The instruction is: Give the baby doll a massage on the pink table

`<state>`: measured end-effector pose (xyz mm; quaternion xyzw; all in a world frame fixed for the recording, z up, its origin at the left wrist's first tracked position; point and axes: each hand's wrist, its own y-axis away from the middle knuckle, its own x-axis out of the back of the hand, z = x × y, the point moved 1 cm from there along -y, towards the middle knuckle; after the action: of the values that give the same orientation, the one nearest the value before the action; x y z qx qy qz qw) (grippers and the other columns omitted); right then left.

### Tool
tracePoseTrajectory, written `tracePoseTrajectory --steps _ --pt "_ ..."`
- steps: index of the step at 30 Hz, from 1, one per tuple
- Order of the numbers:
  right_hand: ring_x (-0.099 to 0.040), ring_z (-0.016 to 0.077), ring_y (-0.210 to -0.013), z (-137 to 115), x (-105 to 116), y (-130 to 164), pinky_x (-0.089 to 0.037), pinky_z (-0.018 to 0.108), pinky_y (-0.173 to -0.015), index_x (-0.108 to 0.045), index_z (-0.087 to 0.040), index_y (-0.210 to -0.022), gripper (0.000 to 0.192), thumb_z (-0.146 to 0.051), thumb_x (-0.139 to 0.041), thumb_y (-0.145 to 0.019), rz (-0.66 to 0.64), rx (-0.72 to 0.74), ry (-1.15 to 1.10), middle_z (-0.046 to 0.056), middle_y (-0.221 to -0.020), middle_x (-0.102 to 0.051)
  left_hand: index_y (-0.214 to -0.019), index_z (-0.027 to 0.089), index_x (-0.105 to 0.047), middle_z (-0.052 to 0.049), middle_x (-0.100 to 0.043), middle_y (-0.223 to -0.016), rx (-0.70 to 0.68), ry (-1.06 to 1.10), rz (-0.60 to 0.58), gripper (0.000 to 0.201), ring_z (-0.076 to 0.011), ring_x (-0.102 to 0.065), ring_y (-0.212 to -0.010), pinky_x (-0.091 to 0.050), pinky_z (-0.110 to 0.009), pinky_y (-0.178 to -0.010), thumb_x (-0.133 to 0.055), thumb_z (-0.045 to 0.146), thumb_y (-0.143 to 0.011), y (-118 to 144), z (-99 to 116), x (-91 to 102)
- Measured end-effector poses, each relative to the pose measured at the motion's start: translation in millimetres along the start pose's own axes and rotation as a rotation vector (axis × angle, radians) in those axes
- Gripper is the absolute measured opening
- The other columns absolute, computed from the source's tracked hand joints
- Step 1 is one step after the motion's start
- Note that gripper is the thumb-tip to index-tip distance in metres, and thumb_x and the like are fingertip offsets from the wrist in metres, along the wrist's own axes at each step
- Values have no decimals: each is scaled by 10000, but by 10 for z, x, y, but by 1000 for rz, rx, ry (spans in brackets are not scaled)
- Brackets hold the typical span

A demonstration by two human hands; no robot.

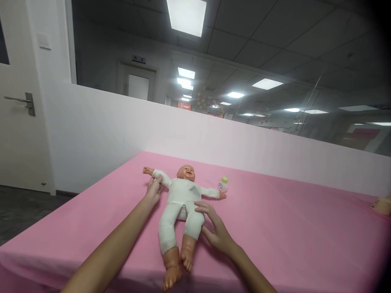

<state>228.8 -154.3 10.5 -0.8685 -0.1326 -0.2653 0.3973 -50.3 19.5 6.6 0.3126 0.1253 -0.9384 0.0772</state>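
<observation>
A baby doll in a white bodysuit lies on its back with its arms spread and its bare feet toward me. My left hand is at the doll's sleeve on the left side, its thumb and fingers closed about the arm; some fingers are hidden. Along the doll's hip and thigh on the right, my right hand rests with fingers stretched and thumb apart, touching the cloth. A small baby bottle with a green cap stands beside the doll's hand on the right.
A pink cloth covers the table under the doll. Behind it runs a low white wall with glass above. At the far right edge lies a skin-toned object, partly cut off. A door is at the left.
</observation>
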Motion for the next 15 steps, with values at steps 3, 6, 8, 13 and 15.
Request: tracePoseTrajectory --steps 3,6,8,13,15 --pt "-448 289 -1403 32 -60 -90 -360 519 -1193 -520 -299 -1381 555 -89 -517 -868 11 38 11 94 -1455 -519 -1085 237 -569 -16 -672 -938 8 -4 2 508 -179 -677 -828 -551 -287 -719 -875 335 -691 13 -17 -6" --pt "-469 289 -1375 71 -126 -140 -373 517 -1178 -544 -298 -1372 608 -48 -492 -820 8 86 30 93 -1409 -545 -1104 231 -574 -28 -680 -947 30 -14 53 533 -189 -681 -832 -548 -296 -716 -887 324 -682 1 -42 4" --pt "-472 288 -1375 95 -137 -170 -366 516 -1182 -556 -302 -1369 632 -37 -488 -800 3 115 30 84 -1409 -554 -1109 229 -577 -30 -681 -957 41 -15 87 541 -186 -677 -832 -542 -289 -717 -890 305 -674 -8 -46 6" --pt "-546 289 -1318 116 7 -400 -415 489 -1143 -596 -297 -1340 583 -71 -531 -807 32 41 -53 65 -1356 -628 -1116 225 -594 -15 -668 -923 24 -35 58 539 -169 -649 -796 -517 -265 -691 -879 276 -661 -11 -35 -12" --pt "-594 284 -1253 128 91 -581 -455 468 -1097 -644 -286 -1274 521 -83 -556 -802 50 -39 -98 55 -1290 -673 -1094 227 -602 -14 -672 -931 16 -44 47 512 -161 -645 -794 -508 -253 -686 -869 259 -658 -4 -35 -20"
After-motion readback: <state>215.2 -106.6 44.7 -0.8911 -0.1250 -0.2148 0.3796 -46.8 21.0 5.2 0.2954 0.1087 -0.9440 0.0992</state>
